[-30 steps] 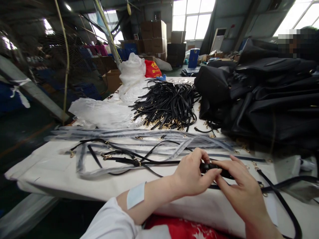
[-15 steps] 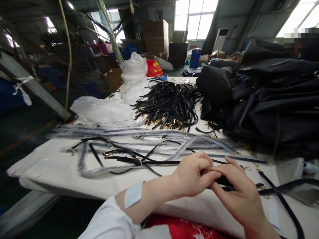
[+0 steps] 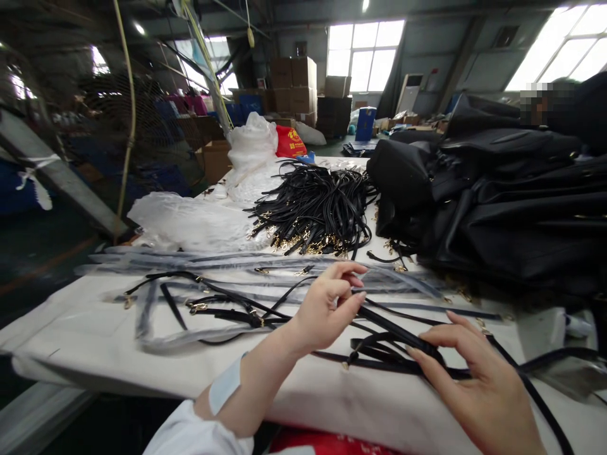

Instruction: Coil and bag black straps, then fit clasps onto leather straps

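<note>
Near the table's front edge, my left hand (image 3: 329, 306) pinches one end of a folded black strap (image 3: 391, 327) between thumb and fingers. The strap slants down to the right, where my right hand (image 3: 469, 373) grips its other end between thumb and forefinger. Beneath and beside it lie loops of thin black strap with a small gold fitting. More black straps with gold clasps (image 3: 199, 308) lie to the left of my left hand. Behind them, straps in clear plastic sleeves (image 3: 190, 258) stretch across the table.
A heap of black straps (image 3: 317, 202) with gold clasps sits mid-table (image 3: 95, 309). Clear plastic bags (image 3: 184, 218) are at the left, a large black pile (image 3: 531, 208) at the right. A person's partly hidden head shows behind that pile. A slanted metal post stands at far left.
My hands have moved apart: the left one went left and up, the right one slightly right. The folded black strap now shows stretched between them. The view has shifted slightly.
</note>
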`<state>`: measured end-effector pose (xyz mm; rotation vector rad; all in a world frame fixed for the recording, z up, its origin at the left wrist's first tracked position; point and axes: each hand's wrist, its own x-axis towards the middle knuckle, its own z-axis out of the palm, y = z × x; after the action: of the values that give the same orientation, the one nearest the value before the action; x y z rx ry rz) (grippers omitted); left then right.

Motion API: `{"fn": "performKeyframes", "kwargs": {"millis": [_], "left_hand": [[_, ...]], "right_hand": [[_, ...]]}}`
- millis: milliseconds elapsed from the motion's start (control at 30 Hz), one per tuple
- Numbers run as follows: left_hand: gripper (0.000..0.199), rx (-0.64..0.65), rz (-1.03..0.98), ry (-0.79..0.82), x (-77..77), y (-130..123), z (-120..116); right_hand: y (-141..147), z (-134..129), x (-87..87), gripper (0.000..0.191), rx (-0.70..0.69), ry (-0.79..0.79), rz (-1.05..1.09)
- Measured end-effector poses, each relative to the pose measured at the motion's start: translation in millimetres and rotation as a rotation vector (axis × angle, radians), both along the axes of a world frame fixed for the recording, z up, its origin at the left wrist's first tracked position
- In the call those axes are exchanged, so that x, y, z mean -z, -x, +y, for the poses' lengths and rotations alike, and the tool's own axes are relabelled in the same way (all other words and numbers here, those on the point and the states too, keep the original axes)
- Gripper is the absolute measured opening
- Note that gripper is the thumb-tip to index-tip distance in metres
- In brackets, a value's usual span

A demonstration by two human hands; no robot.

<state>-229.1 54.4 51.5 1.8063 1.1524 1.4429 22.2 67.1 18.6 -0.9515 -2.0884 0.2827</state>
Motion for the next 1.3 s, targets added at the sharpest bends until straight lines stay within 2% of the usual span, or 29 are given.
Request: {"fn": "performKeyframes", "kwargs": {"millis": [100,167,233,300,400,500,567,667,767,867,1000,1100,1200,1300], "left_hand": [[0.041,-0.024,-0.053,0.010,0.0,11,4],[0.041,0.003,-0.140,0.026,6.2,11,7],[0.048,0.081,-0.258,0.081,16.2,4,8],[0.060,0.221,-0.290,0.179,26.7,-7,7],[0.055,0.434,-0.043,0.312,36.0,-22,1],[0.028,0.589,0.251,0.454,32.9,-26,0],[0.020,0.568,0.388,0.490,26.5,-24,2],[0.025,0.425,0.646,0.441,18.4,-26,7],[0.024,0.386,0.853,0.369,16.5,-33,7],[0.025,0.403,0.799,0.334,15.7,-34,6],[0.019,0.429,0.597,0.372,11.9,-23,8],[0.021,0.429,0.527,0.378,10.8,-15,12],[0.028,0.441,0.522,0.379,12.1,-8,14],[0.029,0.480,0.563,0.430,13.6,0,14]], "right_hand": [[-5,0,3.5,0.013,0.011,0.078,0.067],[-8,-3,6.6,0.014,0.016,0.184,0.149],[-9,-6,8.7,0.015,0.032,0.290,0.266],[-9,-9,9.1,0.015,0.039,0.364,0.372],[-12,-7,7.0,0.014,0.025,0.366,0.428],[-18,0,5.1,0.014,0.018,0.285,0.258],[-17,4,6.2,0.024,-0.012,0.228,0.016],[-5,2,10.9,0.042,-0.065,0.053,-0.258],[12,-3,13.2,0.032,-0.112,-0.039,-0.296],[18,-2,9.1,0.025,-0.130,0.060,-0.230],[15,3,0.5,0.030,-0.156,0.249,-0.168],[13,3,-1.9,0.036,-0.180,0.379,-0.184],[11,3,1.0,0.037,-0.208,0.426,-0.197],[9,5,7.3,0.033,-0.176,0.390,-0.213]]}}
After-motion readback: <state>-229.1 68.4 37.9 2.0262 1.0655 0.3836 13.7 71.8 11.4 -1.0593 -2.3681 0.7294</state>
